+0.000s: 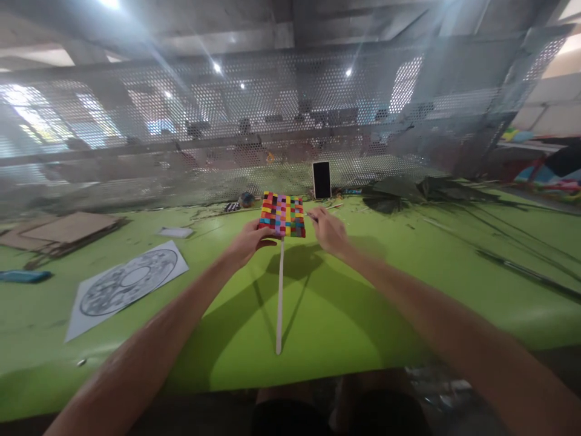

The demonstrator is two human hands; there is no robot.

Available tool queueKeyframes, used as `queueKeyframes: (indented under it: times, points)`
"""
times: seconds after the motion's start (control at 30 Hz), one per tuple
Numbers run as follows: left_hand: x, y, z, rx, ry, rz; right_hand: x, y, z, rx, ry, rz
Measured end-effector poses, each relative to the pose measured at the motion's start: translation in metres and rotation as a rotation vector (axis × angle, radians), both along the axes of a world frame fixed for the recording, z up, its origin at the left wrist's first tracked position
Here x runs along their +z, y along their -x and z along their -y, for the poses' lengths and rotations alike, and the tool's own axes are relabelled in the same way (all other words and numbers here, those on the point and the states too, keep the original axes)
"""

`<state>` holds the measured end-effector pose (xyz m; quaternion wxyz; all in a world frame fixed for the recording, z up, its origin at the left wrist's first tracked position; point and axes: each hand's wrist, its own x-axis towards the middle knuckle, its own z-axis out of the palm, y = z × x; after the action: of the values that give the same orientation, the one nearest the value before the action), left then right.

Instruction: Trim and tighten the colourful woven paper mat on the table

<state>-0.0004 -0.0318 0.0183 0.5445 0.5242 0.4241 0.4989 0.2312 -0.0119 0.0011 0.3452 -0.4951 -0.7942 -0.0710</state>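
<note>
A small fan-like panel (282, 213), woven from strips of many colours, is held up above the green table. From its lower edge a pale flat stick (280, 303) runs down toward me. My left hand (247, 241) grips the panel's lower left edge, thumb in front and fingers behind. Just right of the panel, my right hand (330, 230) is closed in a pinch, slightly blurred. A thin dark tip pokes from its fingers toward the panel's right edge; too little shows to name it.
On the left lie a printed sheet with a ring pattern (131, 283), cardboard pieces (63, 231) and a blue cutter-like tool (25, 276). A dark-screened phone (322, 180) leans on the perforated metal screen (272, 133). Dried leaves (408, 189) and a dark rod (531, 274) are on the right.
</note>
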Motion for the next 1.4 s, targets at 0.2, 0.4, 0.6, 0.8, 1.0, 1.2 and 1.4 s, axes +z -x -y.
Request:
queueKeyframes:
  times: [0.2,0.4,0.6,0.8,1.0,1.2,1.4]
  points:
    - [-0.004,-0.002,-0.001,0.013,-0.006,-0.017,0.001,0.006,0.005,0.009,0.051,-0.048]
    - [-0.006,-0.004,-0.001,0.041,-0.007,0.007,0.005,0.014,0.012,0.065,0.069,-0.075]
    - [-0.008,-0.005,-0.002,0.063,0.010,0.010,0.001,0.016,0.010,0.146,0.028,-0.150]
    - [-0.011,-0.005,-0.003,0.076,0.011,0.012,-0.004,0.019,0.013,0.205,0.030,-0.191]
    - [-0.009,-0.007,0.000,0.095,0.037,0.007,-0.009,0.019,0.005,0.217,0.028,-0.312]
    - [-0.010,-0.006,0.000,0.056,0.027,0.000,-0.007,0.020,0.000,0.147,0.067,-0.392]
    - [-0.013,-0.006,-0.002,0.048,0.016,0.000,-0.010,0.014,-0.005,0.104,0.064,-0.301]
